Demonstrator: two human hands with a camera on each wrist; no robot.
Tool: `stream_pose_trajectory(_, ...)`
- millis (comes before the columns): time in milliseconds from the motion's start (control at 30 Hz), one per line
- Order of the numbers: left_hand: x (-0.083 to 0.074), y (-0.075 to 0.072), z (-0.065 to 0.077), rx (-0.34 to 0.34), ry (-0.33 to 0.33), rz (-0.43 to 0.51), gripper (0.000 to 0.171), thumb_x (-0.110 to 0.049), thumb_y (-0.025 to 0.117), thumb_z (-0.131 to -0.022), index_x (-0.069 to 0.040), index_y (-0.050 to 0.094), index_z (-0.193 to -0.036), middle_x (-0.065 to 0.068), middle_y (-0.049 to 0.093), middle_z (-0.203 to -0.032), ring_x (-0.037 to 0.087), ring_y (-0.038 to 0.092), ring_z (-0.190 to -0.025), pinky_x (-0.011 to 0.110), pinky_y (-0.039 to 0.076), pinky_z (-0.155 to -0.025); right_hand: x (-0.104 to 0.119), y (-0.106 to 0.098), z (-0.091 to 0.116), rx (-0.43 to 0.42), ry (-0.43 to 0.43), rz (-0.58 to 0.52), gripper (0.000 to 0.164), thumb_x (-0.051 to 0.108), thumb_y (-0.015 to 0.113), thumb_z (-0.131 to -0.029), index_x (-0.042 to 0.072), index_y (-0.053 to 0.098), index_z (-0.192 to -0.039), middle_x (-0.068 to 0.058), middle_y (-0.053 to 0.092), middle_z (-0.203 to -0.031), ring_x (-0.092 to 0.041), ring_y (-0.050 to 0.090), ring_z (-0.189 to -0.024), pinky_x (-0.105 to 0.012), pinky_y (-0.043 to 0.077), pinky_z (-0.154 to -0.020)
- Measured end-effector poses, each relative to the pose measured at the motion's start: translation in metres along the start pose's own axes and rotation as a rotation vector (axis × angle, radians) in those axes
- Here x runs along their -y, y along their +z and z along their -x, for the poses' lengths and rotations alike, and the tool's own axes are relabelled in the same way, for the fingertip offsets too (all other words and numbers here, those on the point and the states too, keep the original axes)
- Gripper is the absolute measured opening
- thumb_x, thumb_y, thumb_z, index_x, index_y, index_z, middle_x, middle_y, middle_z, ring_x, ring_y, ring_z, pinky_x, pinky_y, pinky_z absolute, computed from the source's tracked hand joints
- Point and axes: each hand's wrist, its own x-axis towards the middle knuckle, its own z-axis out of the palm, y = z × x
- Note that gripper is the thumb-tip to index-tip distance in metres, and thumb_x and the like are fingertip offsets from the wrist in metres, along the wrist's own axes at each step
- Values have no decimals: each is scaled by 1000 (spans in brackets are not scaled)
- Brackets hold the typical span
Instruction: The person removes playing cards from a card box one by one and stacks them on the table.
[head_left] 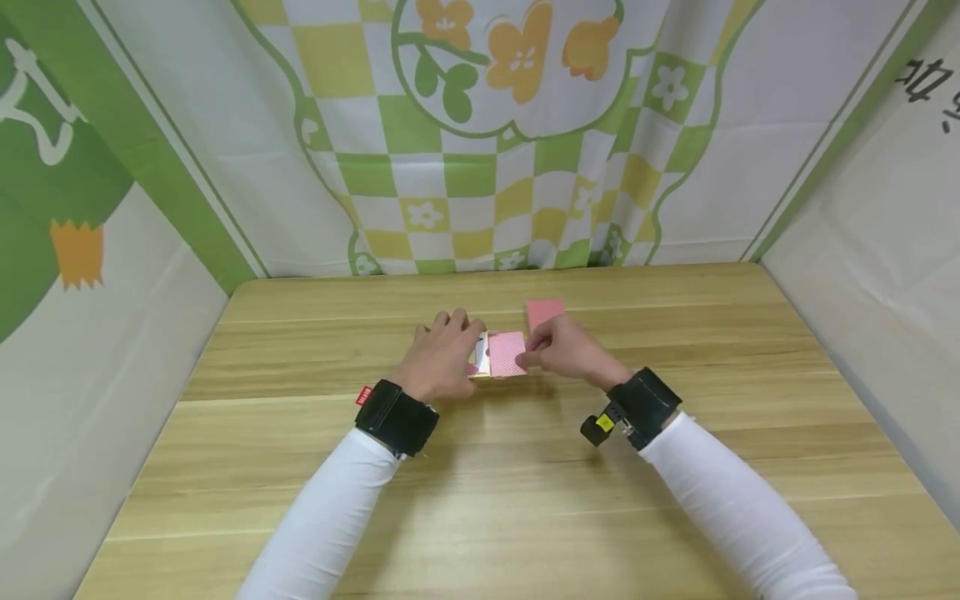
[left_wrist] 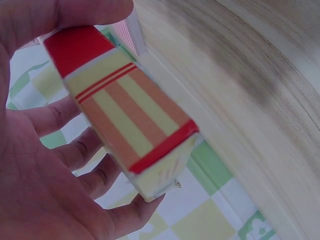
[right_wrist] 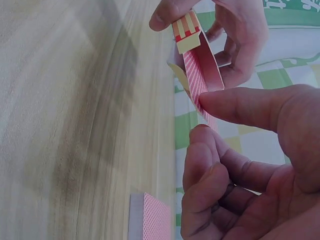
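Observation:
My left hand grips a small playing-card box, thumb on one side and fingers on the other. Its narrow side shows red ends and orange and cream stripes. The open end, with a cream flap folded out, faces my right hand. Out of that end stick pink-patterned playing cards, whose outer edge my right thumb and forefinger pinch. Behind the right hand, a stack of cards with the same pink backs lies on the table.
The wooden table runs back to a green and yellow checked curtain. White fabric panels stand at the left and right. A black wrist strap with a small camera sits on the right wrist.

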Motion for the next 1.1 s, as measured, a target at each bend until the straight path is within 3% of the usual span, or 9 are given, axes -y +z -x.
stream_pose_trajectory(133,1,0,0,0,0,-2,72,-16,86,-68,-8,57,-133,12,52,-119,34,49,-112,61,43,-93,0,-3,1,-2,7,31,15,20,80,-87,6,76,-86,-4,67,-82,-16,54,-70,-30,44,-63)
stream_pose_trajectory(233,1,1,0,4,5,-8,72,-15,85,-68,-8,57,-133,12,52,-119,34,49,-112,61,43,-93,2,-5,2,-38,-21,121,22,21,81,-86,3,73,-94,-6,67,-86,-19,59,-76,-33,48,-68)
stream_pose_trajectory(367,0,1,-1,9,3,-15,71,-15,85,-69,-8,57,-133,12,52,-119,34,49,-113,62,42,-94,13,-4,2,-74,-162,362,39,24,86,-81,2,69,-108,-9,69,-100,-25,64,-92,-38,51,-79)
stream_pose_trajectory(500,-2,2,-1,19,-5,-18,72,-15,86,-68,-8,56,-134,12,52,-120,35,48,-115,63,41,-96,23,2,1,-20,-326,546,51,25,90,-77,4,69,-119,-10,67,-116,-29,60,-110,-42,49,-93)
stream_pose_trajectory(633,-4,3,-1,25,0,-14,73,-16,87,-68,-8,56,-134,12,51,-121,36,48,-117,64,40,-98,25,9,-2,29,-387,590,52,20,91,-75,5,69,-120,-10,64,-121,-29,57,-117,-43,47,-98)
stream_pose_trajectory(1100,-4,4,1,8,5,-21,73,-16,87,-67,-8,56,-132,11,51,-120,35,48,-117,63,42,-97,26,11,-5,58,-379,581,50,16,92,-74,6,70,-117,-8,64,-117,-25,58,-111,-40,49,-94)
